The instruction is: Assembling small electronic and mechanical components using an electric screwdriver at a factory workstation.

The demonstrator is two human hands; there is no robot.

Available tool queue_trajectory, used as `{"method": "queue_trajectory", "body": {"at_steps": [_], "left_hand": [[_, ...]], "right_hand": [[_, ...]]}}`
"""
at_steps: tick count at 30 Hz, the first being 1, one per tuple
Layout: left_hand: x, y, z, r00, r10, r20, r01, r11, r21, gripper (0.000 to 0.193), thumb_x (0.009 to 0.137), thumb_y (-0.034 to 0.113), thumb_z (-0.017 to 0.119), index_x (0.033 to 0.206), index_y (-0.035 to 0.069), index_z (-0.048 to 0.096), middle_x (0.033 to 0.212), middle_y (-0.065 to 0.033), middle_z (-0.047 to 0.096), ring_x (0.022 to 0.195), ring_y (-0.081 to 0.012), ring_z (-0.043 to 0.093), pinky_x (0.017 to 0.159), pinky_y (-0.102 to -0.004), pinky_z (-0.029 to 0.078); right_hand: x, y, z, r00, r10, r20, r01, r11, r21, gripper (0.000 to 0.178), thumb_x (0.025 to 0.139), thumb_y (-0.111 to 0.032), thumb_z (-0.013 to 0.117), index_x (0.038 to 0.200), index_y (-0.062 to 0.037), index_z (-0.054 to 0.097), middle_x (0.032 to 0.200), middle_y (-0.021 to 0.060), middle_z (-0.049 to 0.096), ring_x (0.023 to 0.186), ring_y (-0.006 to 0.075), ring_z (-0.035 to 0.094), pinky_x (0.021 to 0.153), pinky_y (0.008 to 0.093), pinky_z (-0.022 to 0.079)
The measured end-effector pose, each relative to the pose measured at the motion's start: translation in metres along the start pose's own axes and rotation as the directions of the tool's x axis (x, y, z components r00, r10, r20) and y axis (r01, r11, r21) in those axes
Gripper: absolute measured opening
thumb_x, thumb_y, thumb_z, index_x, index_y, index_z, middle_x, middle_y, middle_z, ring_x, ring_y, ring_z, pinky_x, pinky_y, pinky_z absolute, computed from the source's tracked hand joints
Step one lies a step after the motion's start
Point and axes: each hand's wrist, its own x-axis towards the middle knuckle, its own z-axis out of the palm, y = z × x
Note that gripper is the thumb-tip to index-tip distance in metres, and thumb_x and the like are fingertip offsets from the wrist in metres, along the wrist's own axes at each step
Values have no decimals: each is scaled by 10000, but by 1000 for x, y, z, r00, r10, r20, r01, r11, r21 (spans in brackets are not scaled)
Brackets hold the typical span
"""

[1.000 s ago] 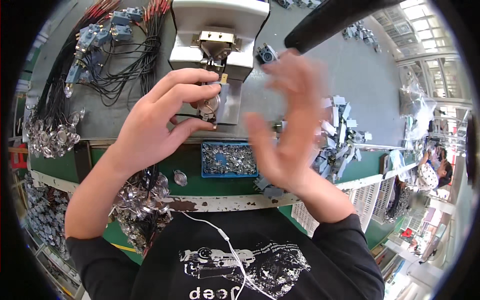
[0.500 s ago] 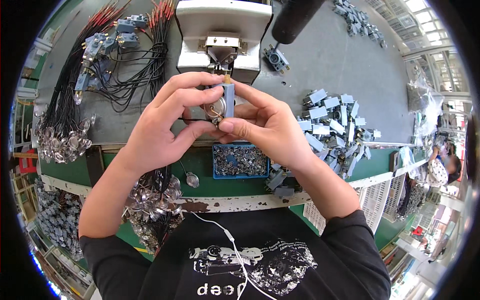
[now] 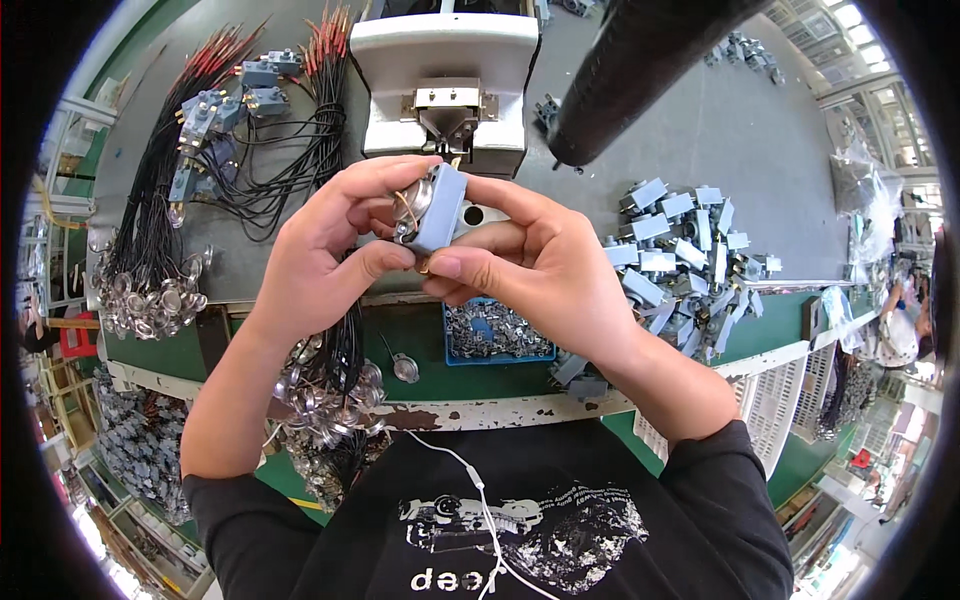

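Both hands hold one blue-grey plastic switch block [image 3: 445, 210] in front of the press head. On its left face sits a round metal disc [image 3: 411, 203] with a thin copper-coloured wire. My left hand [image 3: 320, 260] pinches the block from the left, fingertips at its upper end and thumb near its lower left corner. My right hand [image 3: 565, 280] is closed on the right side, its thumb at the lower end and index finger along the top. A brass tab [image 3: 456, 162] sticks out of the block's upper end. Fingers hide part of the lower end.
A white bench press [image 3: 445, 55] stands just beyond my hands. A thick black tube [image 3: 640, 85] slants across the upper right. Similar blocks [image 3: 690, 235] are piled right; black wire bundles [image 3: 150, 215] lie left. A blue tray [image 3: 500, 359] of small metal parts sits below my hands.
The block has tilted, its top leaning right, and more of its blue-grey side shows. My left fingers have shifted on it. The view has moved, and the black tube looks larger.
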Motion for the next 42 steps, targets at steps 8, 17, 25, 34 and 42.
{"method": "queue_trajectory", "body": {"at_steps": [8, 17, 25, 34, 42], "left_hand": [[-2, -2, -2, 999, -18, -26, 17, 999, -40, 590, 911, 32, 757, 1454, 15, 525, 1483, -124, 545, 1066, -114, 609, 938, -292, 516], [25, -10, 22, 991, -49, 123, -52, 710, 702, 416, 868, 105, 768, 1256, 74, 620, 1305, -75, 630, 1066, -318, 673, 891, -391, 570], [23, -16, 27, 991, 16, 134, -122, 532, 838, 410, 883, 230, 767, 1253, 109, 638, 1285, -46, 663, 1112, -295, 668, 918, -390, 563], [19, -20, 25, 996, -46, 82, -33, 645, 763, 378, 922, 270, 741, 1252, 112, 646, 1296, -50, 663, 1158, -301, 648, 971, -391, 539], [18, -14, 26, 993, -67, 96, -33, 626, 779, 356, 927, 237, 727, 1229, 73, 636, 1234, -73, 643, 1143, -311, 640, 973, -404, 530]], "right_hand": [[-2, -11, 3, 998, -22, -57, 4, 953, -302, 545, 977, -95, 733, 1459, 34, 514, 990, 126, 775, 839, 143, 743, 732, 272, 593], [28, -64, -45, 38, -996, -76, 685, 82, -724, 651, 1009, 20, 571, 1540, -15, 195, 1188, 264, 666, 978, 223, 668, 792, 313, 555], [59, -66, -58, 226, -967, -119, 711, 247, -658, 552, 988, 7, 607, 1445, 3, 297, 1127, 225, 670, 935, 200, 666, 770, 302, 549], [12, -59, -23, 427, -896, -121, 719, 418, -556, 444, 964, -7, 648, 1339, 23, 412, 1058, 181, 676, 888, 173, 663, 745, 289, 543], [13, -44, 5, 592, -796, -125, 675, 575, -463, 352, 943, -20, 685, 1245, 41, 514, 997, 142, 680, 845, 149, 661, 723, 278, 537]]}}
